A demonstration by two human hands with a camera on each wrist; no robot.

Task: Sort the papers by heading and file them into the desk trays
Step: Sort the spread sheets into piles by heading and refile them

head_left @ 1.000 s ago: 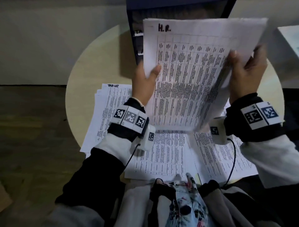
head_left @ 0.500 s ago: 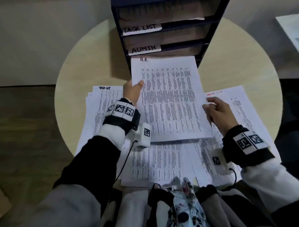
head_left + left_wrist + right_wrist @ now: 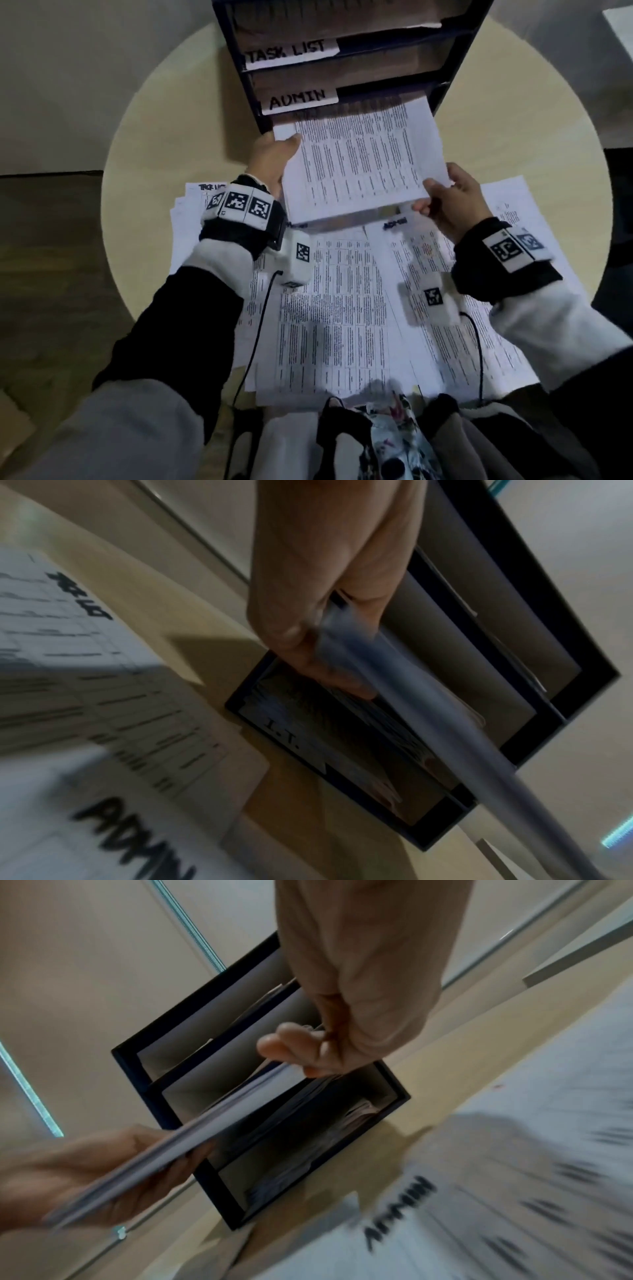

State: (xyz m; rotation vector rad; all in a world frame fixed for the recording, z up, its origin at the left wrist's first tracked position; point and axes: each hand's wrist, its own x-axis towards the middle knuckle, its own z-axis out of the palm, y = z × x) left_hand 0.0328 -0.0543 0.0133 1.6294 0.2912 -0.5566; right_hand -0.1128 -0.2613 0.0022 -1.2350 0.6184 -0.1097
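Observation:
I hold a thick stack of printed papers [image 3: 359, 164] flat in both hands. My left hand [image 3: 277, 154] grips its left edge and my right hand [image 3: 445, 195] pinches its near right corner. The stack's far edge sits at the opening below the ADMIN label [image 3: 298, 99] of the dark tray rack [image 3: 455, 68]; a TASK LIST label [image 3: 291, 51] marks the shelf above. In the left wrist view the stack [image 3: 394, 683] hangs just above a bottom tray holding a sheet headed I.T. [image 3: 284, 737]. The right wrist view shows the stack [image 3: 205, 1137] between both hands.
Loose paper piles cover the near half of the round beige table [image 3: 164, 144]: a TASK LIST pile [image 3: 191, 219] on the left, a middle pile [image 3: 335, 308], and an ADMIN pile [image 3: 445, 281] on the right. A white object [image 3: 620, 27] lies at the far right edge.
The stack was upright in front of me, heading H.R. showing. It has come down flat and moved forward, so its far edge now meets the rack under the ADMIN label.

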